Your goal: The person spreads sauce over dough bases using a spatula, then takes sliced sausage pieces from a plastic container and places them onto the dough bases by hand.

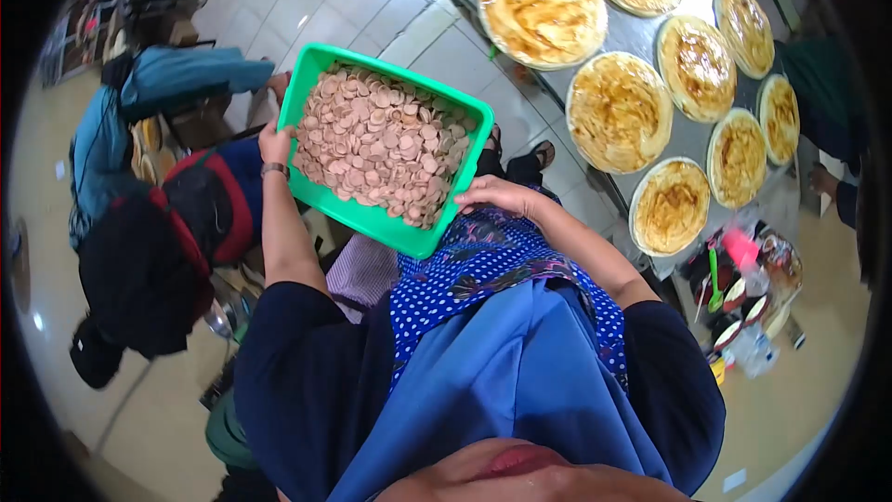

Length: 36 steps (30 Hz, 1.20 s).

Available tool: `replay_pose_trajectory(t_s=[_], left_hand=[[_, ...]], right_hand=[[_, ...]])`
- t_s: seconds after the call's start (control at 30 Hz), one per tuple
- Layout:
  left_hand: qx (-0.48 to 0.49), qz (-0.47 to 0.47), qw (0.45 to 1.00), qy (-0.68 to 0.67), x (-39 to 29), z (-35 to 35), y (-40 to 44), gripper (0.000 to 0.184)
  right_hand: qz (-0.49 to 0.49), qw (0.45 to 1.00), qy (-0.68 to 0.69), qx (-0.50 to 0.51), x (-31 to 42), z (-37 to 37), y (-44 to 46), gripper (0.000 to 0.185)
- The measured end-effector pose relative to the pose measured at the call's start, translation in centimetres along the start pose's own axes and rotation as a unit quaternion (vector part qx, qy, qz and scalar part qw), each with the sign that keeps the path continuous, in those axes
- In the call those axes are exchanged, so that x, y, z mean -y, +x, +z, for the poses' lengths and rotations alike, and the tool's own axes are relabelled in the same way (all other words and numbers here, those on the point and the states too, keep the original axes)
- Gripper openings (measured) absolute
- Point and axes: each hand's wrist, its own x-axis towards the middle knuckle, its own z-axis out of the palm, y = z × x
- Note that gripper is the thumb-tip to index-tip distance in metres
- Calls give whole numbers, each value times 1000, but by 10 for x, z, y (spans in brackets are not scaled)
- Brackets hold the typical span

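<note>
A green plastic tray is held out in front of my body, tilted a little in the view. Many small, flat, pinkish-brown round slices cover most of its bottom. My left hand grips the tray's left rim, with the fingers partly hidden by the wall. At the lower right corner, my right hand is closed on the rim, thumb toward the inside. To the right of the tray are several round, pale-edged trays of glossy yellow-brown food, one of them this round food tray.
A metal table carries the round food trays. Bottles, a green spoon and a pink cup crowd its near end. People sit or bend at the left, one in teal clothing. Another person's dark sleeve shows at the right.
</note>
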Motion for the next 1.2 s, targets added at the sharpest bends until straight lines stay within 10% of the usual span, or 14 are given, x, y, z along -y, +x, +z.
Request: replay_pose_trajectory(t_s=[0.23,0.33,0.4,0.67,0.8,0.87,0.97,1.1,1.2], left_hand=[[69,72,984,148,-65,-53,-21,34],[47,8,978,202,-90,-28,-60,38],[52,-16,978,200,-108,-26,-81,38],[28,96,995,31,-90,23,-76,38],[29,91,993,71,-133,15,-100,40],[9,104,992,70,-150,18,-108,46],[8,71,992,106,-153,25,-104,63],[15,55,992,109,-162,31,-107,73],[0,76,991,111,-165,34,-108,76]], right_hand=[[111,922,-284,237,101,73,-74,57],[-27,854,-295,429,78,66,-98,52],[117,926,-211,291,98,72,-134,50],[52,936,-160,309,94,22,-207,57],[-59,955,-236,167,98,-46,-289,53],[-105,978,-150,-98,88,-88,-351,39],[-210,777,36,-592,43,-154,-421,38],[-131,505,-61,-851,-65,-251,-466,53],[-135,585,72,-796,-75,-250,-450,64]])
